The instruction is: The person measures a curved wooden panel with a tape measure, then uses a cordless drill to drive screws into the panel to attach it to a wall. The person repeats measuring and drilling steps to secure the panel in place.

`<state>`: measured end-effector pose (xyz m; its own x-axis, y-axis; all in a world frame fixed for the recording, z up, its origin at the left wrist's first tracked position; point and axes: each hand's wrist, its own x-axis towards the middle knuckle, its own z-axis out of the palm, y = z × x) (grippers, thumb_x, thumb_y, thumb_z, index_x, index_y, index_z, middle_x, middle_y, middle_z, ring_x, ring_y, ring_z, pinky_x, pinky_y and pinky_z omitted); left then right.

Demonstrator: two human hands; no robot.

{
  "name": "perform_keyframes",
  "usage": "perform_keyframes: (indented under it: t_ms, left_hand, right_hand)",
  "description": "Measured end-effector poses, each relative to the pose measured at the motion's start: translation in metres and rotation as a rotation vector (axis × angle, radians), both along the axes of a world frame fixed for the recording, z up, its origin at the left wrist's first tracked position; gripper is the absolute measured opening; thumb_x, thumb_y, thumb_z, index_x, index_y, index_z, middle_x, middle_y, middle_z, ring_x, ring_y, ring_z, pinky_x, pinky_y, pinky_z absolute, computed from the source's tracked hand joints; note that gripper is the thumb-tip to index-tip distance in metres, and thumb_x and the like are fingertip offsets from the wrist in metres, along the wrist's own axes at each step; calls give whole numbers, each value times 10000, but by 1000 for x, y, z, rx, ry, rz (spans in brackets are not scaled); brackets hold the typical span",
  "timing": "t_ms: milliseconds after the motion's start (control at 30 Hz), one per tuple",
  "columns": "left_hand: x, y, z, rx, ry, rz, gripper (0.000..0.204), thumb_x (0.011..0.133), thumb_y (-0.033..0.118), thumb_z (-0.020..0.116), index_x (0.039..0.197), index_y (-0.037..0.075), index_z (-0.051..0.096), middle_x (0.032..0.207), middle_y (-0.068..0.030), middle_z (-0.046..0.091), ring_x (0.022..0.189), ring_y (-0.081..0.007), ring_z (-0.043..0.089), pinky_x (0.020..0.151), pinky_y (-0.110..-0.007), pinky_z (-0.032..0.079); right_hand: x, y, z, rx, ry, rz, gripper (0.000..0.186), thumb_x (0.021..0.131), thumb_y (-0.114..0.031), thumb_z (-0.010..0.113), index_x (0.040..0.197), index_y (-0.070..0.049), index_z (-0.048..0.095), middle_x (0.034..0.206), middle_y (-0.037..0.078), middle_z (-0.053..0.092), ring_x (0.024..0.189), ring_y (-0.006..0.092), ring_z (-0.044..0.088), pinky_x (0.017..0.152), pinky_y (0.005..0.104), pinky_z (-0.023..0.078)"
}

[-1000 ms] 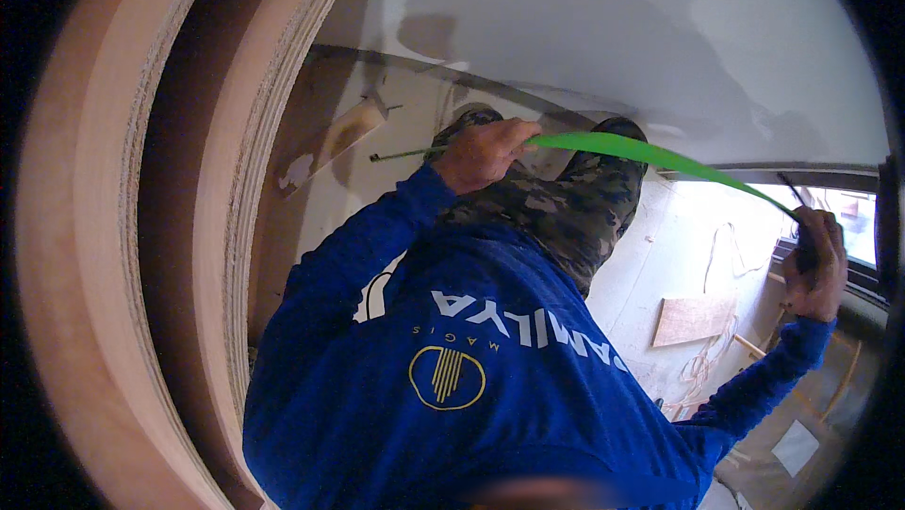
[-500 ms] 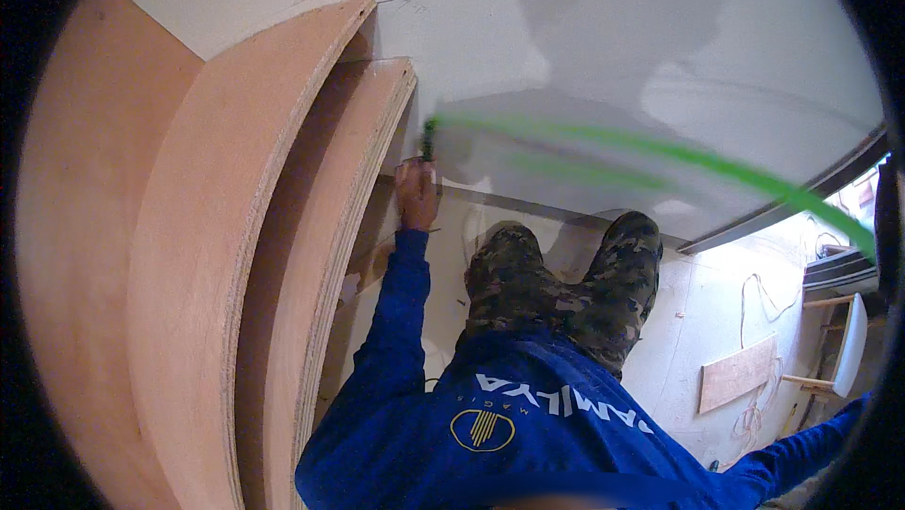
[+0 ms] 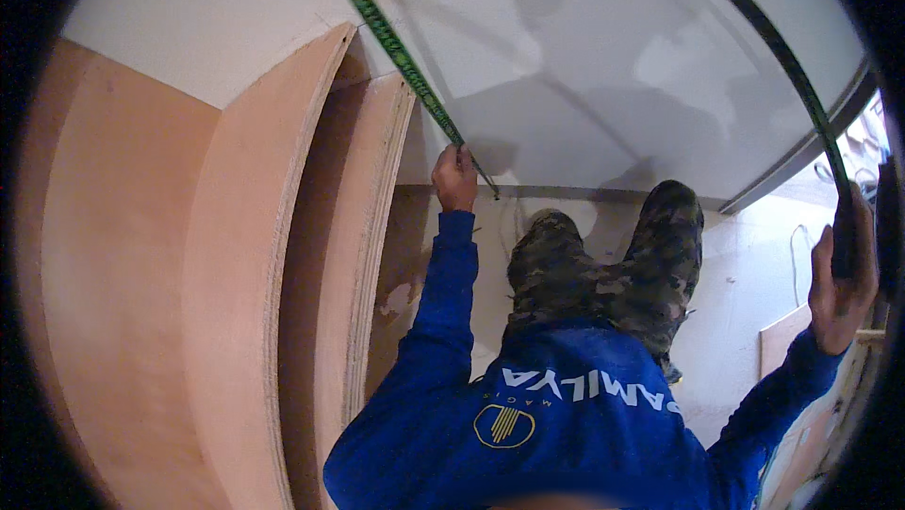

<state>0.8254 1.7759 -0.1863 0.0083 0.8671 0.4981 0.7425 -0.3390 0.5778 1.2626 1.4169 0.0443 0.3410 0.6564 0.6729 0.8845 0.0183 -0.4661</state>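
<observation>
A green tape measure blade (image 3: pixel 391 48) with dark markings runs up from my left hand (image 3: pixel 455 178) and leaves the head view at the top. The left fingers are pinched on the blade, and its end hook sticks out a little past them near the foot of the wall. At the right, my right hand (image 3: pixel 841 274) is wrapped round the dark tape measure case (image 3: pixel 844 251). From that case the blade (image 3: pixel 773 43) rises in a bend to the top edge. What joins the two stretches lies out of view.
Curved plywood panels (image 3: pixel 236 227) stand on edge at my left, with a narrower one (image 3: pixel 358 227) nearest my arm. A pale wall (image 3: pixel 566 67) is in front, its dark base strip (image 3: pixel 566 193) along the floor. My camouflage-clad knees (image 3: pixel 603 274) are close to it. At the right lies a wooden board (image 3: pixel 781 336).
My right hand has come into view with the tape measure case. The blade, earlier a blurred sweep to the right, now bends high upward. My left hand sits slightly farther right in view.
</observation>
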Motion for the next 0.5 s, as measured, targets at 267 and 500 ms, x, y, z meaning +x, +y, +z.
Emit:
perform_keyframes:
  t_ms: [267, 500]
  left_hand:
    - [-7, 18, -14, -72, 33, 20, 265, 965, 207, 577, 834, -23, 600, 748, -264, 642, 737, -480, 623, 678, -534, 469]
    - [-6, 22, -15, -68, 95, 55, 258, 944, 196, 609, 827, -34, 619, 733, -259, 650, 731, -461, 642, 662, -503, 488]
  right_hand:
    - [-53, 39, 8, 13, -132, 4, 467, 858, 12, 640, 1324, 11, 608, 1179, 175, 626, 1037, 267, 638, 907, 351, 505]
    - [-42, 44, 2, -15, -279, 50, 462, 913, -43, 621, 1370, -16, 554, 1282, 167, 571, 1194, 270, 567, 1002, 364, 450]
